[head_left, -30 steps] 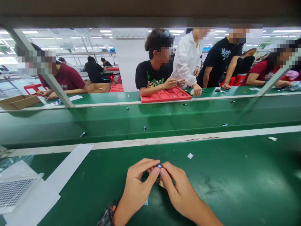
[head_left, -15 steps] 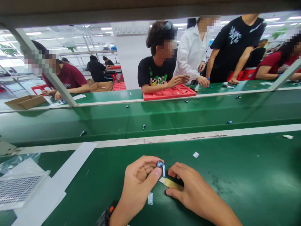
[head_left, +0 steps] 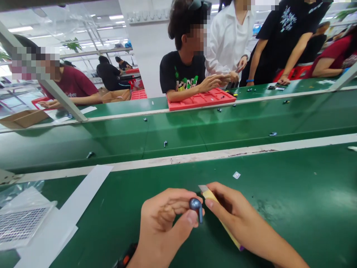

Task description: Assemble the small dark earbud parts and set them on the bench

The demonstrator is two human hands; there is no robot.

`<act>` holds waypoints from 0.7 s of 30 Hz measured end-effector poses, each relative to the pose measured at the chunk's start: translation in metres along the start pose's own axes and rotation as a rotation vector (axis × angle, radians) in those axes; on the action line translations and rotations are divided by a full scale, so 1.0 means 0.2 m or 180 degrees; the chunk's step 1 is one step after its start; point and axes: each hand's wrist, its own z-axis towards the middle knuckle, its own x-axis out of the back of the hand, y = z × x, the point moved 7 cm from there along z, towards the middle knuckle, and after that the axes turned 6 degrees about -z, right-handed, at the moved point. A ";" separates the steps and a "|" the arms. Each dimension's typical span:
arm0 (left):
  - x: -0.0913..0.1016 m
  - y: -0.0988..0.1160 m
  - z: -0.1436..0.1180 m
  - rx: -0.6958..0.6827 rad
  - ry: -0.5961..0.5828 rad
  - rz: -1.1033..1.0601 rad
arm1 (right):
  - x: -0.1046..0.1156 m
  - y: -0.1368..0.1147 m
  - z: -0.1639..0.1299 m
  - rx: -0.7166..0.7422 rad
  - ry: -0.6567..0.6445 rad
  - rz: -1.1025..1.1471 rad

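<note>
Head view: what's the biggest thing in it?

The green worktop (head_left: pixel 111 230), spread out beneath everything close to the camera.

Any containers about?

A cardboard box (head_left: pixel 32 121) stands on the left; I can't make out what it holds. Across the way, a shallow red tray (head_left: pixel 192 106) has a co-worker's forearm (head_left: pixel 181 96) at one end and a couple of small pieces (head_left: pixel 222 97) in it, too tiny to name.

And nearer, who has what?

The left hand (head_left: pixel 167 219) pinches an earbud (head_left: pixel 195 204) narrowly between thumb and fingers, above the worktop, stem hanging down. The right hand (head_left: pixel 235 216) is wrapped around a yellow-handled knife (head_left: pixel 207 192), blade out past its fingers, just beside the left hand's fingertips.

How would the knife handle?

Light and stiff, I'd guess, though the thin blade may snap if twisted. Best held by the handle, well back from the edge.

And the earbud?

Smallest of the lot: probably very light, hard and slick, since its shell shines. I'd grip the round head; the slim stem looks easier to break.
</note>
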 end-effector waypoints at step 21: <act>0.02 -0.01 0.02 -0.0224 -0.0172 0.0584 | 0.05 -0.28 -0.18 0.1912 0.0961 -0.1228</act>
